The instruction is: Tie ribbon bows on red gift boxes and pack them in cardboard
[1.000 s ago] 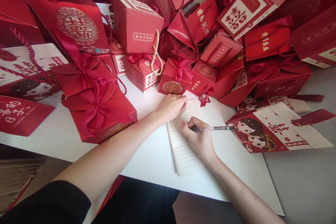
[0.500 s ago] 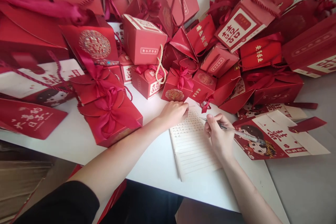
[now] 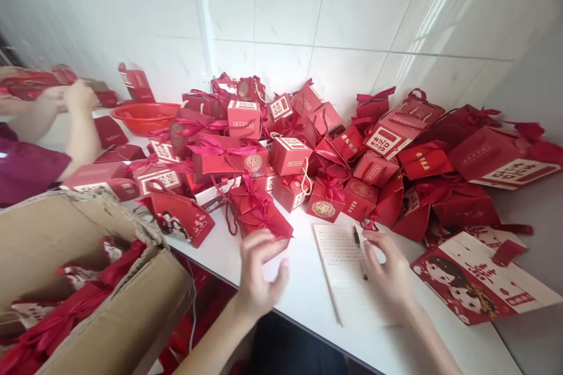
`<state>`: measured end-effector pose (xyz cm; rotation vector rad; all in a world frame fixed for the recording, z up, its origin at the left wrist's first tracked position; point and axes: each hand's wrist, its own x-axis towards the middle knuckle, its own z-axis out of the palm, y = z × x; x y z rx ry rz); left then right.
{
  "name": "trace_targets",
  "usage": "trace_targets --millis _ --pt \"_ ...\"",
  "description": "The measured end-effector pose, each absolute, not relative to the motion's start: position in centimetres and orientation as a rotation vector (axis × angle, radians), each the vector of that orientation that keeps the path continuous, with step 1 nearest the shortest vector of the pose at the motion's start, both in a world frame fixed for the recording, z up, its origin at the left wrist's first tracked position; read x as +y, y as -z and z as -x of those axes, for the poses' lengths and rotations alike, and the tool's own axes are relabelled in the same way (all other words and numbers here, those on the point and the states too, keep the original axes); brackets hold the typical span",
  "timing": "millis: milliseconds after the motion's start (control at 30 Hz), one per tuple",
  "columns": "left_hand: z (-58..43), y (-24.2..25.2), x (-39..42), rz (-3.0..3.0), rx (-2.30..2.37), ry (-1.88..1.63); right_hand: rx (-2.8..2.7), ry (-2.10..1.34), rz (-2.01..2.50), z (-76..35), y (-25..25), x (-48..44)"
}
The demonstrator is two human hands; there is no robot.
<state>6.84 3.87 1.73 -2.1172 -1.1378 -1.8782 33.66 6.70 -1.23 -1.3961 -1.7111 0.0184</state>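
Note:
My left hand (image 3: 260, 269) is raised with thumb and fingers apart, in front of a red gift box with a ribbon bow (image 3: 264, 217). Nothing is in it. Over the right side of an open notebook (image 3: 336, 281) hovers my right hand (image 3: 387, 266), its fingers parted and empty. A pen (image 3: 358, 249) lies on the notebook, just left of that hand. Handwriting fills the upper lines of the page; the lower lines are blank. A flat red and white paper box with cartoon faces (image 3: 475, 275) is to the right of my right hand.
Red gift boxes (image 3: 290, 155) pile along the white tiled wall (image 3: 281, 17). At the left stands a cardboard carton (image 3: 162, 281) holding more red boxes. An orange-red basin (image 3: 145, 111) sits farther back, near another person's forearms and hands (image 3: 79, 105).
The pen has left my right hand and lies on the notebook. My left hand has come off the page, leftward and toward me. The view has lifted, showing the wall, carton and another person.

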Motion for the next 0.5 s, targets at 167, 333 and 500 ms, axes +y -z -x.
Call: trace_targets --millis 167,333,500 --pt "-3.5 -1.1 4.7 2.049 -1.903 1.680 -1.773 -0.620 1.178 -24.1 -0.9 6.6" --pt "-2.5 -2.0 3.3 2.384 -1.857 1.588 -1.609 -0.965 1.086 -19.6 -0.9 6.2" --pt "-1.5 -2.3 1.6 2.574 -1.865 1.833 -1.211 -1.022 1.167 -20.8 0.0 4.6"
